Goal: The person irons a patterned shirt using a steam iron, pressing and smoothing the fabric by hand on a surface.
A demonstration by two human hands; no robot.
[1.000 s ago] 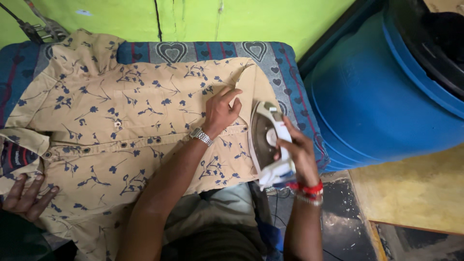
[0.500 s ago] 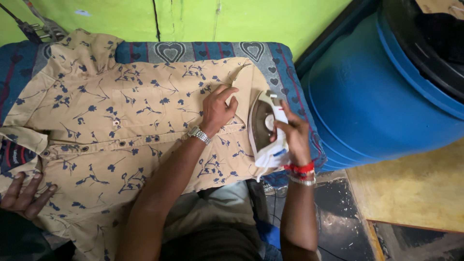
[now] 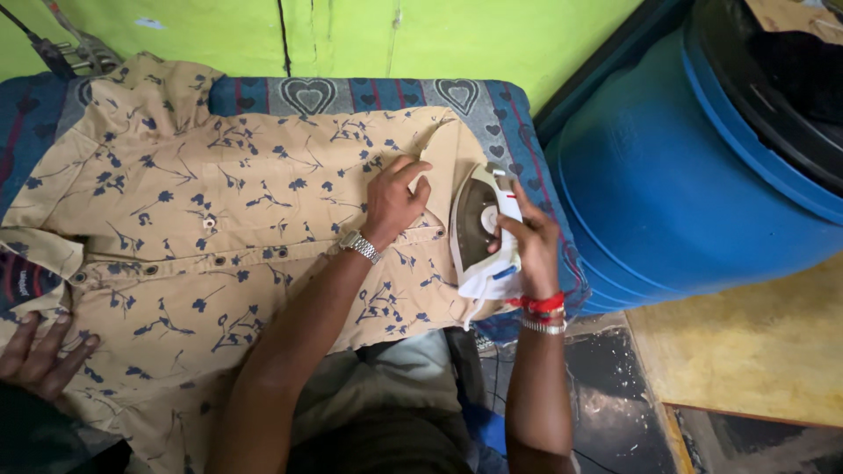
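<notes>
Tan cloth with dark blue flowers fills the left and middle of the frame: a shirt (image 3: 219,228) spread flat on a padded tabletop (image 3: 492,105) covered in blue patterned fabric. The left hand (image 3: 395,202) lies flat on the shirt's right end, fingers spread and pressing the cloth down, gripping nothing. Just right of it, the right hand (image 3: 527,241) has its grip clamped around the handle of a white iron (image 3: 479,233), which is tipped up on its side at the shirt's right edge, its dark soleplate facing left toward the flat hand. Compared with a second ago, both hands and the iron sit a little higher and further left in the frame, the iron nearer the left hand; the camera shifted too, so part of that is the view. The soleplate looks lifted off the cloth, so pressing seems paused while the left hand smooths. Another person's hand (image 3: 39,360) rests at the lower left. A blue barrel (image 3: 694,193) stands at the right.
</notes>
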